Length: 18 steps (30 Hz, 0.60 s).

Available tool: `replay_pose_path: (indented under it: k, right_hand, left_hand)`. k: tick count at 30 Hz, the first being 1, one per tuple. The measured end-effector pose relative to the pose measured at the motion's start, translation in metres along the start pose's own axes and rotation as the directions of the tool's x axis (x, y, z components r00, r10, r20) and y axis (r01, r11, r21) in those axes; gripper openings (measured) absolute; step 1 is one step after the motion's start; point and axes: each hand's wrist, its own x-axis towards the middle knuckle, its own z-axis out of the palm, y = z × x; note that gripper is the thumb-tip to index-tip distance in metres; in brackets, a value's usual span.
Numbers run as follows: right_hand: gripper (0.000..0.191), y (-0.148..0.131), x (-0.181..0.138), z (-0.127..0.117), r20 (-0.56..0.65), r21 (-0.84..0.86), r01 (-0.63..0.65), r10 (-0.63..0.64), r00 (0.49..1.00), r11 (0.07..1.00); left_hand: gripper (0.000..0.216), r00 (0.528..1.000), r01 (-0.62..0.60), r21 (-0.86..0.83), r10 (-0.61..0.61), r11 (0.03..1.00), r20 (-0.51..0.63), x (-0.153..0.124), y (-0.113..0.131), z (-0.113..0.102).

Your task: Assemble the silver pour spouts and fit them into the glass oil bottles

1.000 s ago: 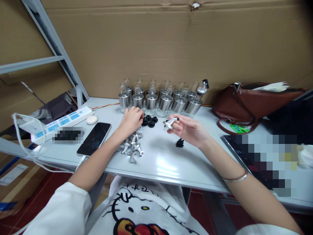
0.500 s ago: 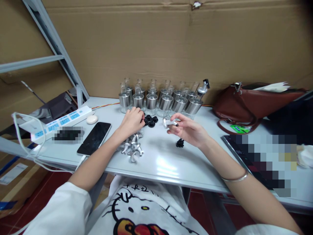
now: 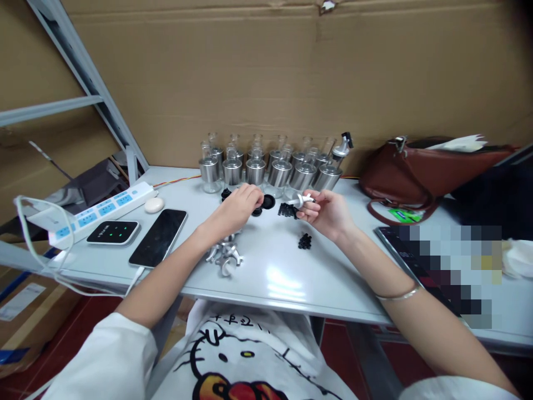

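Observation:
My left hand (image 3: 244, 204) is closed in a pinch, with a round black rubber stopper (image 3: 268, 201) at its fingertips. More black stoppers (image 3: 225, 194) lie beside and partly under this hand. In my right hand (image 3: 328, 214), the fingers are closed round a silver pourer spout (image 3: 298, 201) with its wide end turned left. Short black tubes (image 3: 287, 210) lie just below that spout. A small heap of black caps (image 3: 305, 241) sits nearer me. Several silver spouts (image 3: 227, 258) are piled by my left forearm.
Two rows of glass bottles (image 3: 255, 171) with steel sleeves stand at the back; the rightmost carries a fitted pourer (image 3: 342, 145). Left are a phone (image 3: 159, 238), a power strip (image 3: 104, 211), a Wi-Fi device (image 3: 113, 232) and a white round case (image 3: 154, 205). A brown bag (image 3: 387, 172) rests right.
My left hand has moved right, and a black stopper now shows at its fingertips. My right hand has turned the spout and shifted slightly right, uncovering the black tubes.

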Motion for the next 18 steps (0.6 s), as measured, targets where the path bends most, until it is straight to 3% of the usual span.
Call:
replay_pose_path:
  k: [10, 18]
  right_hand:
    - [0.017, 0.003, -0.009, 0.008, 0.249, -0.111, -0.049, 0.075, 0.966, 0.993]
    - [0.016, 0.004, -0.009, 0.007, 0.293, -0.173, -0.007, 0.058, 0.954, 0.985]
  left_hand:
    - [0.013, 0.956, -0.174, 0.104, 0.193, 0.979, -0.221, 0.003, 0.015, -0.005]
    - [0.016, 0.974, -0.158, 0.07, 0.167, 0.985, -0.155, 0.003, 0.017, -0.004]
